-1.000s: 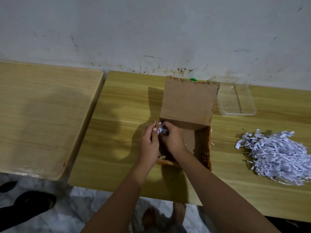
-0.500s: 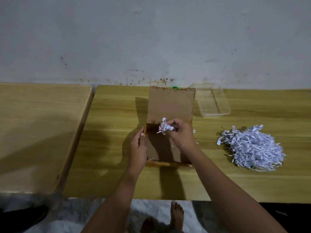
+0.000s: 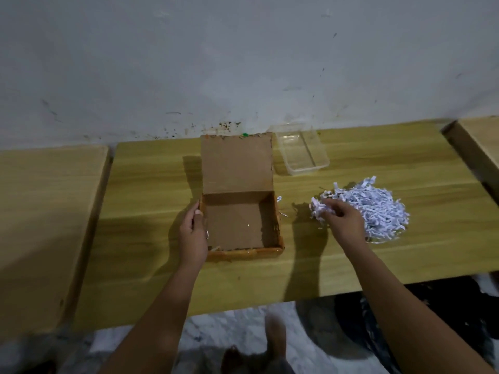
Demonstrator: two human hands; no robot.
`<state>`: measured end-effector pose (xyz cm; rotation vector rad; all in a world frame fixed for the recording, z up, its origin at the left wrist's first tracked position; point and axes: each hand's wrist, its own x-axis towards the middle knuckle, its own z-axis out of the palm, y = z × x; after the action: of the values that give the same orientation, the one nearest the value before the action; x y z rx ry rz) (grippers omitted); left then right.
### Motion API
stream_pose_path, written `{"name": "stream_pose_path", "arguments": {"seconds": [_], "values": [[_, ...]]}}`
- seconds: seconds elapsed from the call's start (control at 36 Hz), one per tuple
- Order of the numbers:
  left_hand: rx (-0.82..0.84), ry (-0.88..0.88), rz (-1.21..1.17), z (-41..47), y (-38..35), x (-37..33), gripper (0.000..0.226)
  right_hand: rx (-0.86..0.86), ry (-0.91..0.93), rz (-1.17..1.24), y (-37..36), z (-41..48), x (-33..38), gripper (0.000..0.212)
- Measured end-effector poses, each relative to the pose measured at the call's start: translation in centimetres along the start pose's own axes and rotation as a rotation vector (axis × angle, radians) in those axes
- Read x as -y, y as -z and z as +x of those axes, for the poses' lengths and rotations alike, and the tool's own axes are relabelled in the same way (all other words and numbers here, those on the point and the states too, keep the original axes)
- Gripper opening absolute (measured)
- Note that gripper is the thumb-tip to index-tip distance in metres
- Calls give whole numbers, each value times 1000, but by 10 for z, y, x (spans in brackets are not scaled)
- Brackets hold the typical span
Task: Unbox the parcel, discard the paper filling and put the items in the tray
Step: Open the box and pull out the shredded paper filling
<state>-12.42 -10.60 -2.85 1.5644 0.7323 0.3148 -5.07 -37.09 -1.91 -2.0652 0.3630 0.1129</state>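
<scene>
Head view: wooden table (image 3: 151, 184) against wall (image 3: 243, 63); left hand (image 3: 193, 233) grips box (image 3: 243, 253), right hand (image 3: 343, 222) paper (image 3: 319, 208).

Matt brown cardboard box (image 3: 237, 225), clear glossy plastic tray (image 3: 302, 153) (empty-looking), shredded white paper (image 3: 378, 209), smooth wood-grain table (image 3: 151, 190)

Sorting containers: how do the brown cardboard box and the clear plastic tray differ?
The brown cardboard box is opaque, its lid flap open; the clear rectangular plastic tray is see-through and lidless. The box is larger and nearer; the tray sits back by the wall. The left hand holds the box; nothing touches the tray. Both rest on the wooden table.
</scene>
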Motion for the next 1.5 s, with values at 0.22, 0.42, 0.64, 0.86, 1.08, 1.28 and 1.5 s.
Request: {"name": "stream_pose_path", "arguments": {"seconds": [0.22, 0.42, 0.64, 0.86, 1.08, 1.28, 1.5], "values": [[26, -3, 20, -5, 1, -6, 36, 28, 21, 8, 0, -6, 5, 34], [29, 4, -20, -1, 2, 0, 35, 20, 114, 128, -13, -14, 29, 21], [15, -10, 44, 0, 5, 0, 34, 266, 78, 330, -83, -45, 57, 18], [9, 16, 32, 3, 4, 4, 33, 397, 32, 25, -112, -34, 49, 16], [0, 17, 36, 5, 5, 7, 34, 424, -17, -297, -135, -28, 44, 26], [20, 45, 2, 9, 4, 15, 33, 582, 58, -186, -154, -39, 60, 29], [23, -3, -25, 11, 4, 17, 33, 746, 145, -93, -173, -52, 74, 20]]}}
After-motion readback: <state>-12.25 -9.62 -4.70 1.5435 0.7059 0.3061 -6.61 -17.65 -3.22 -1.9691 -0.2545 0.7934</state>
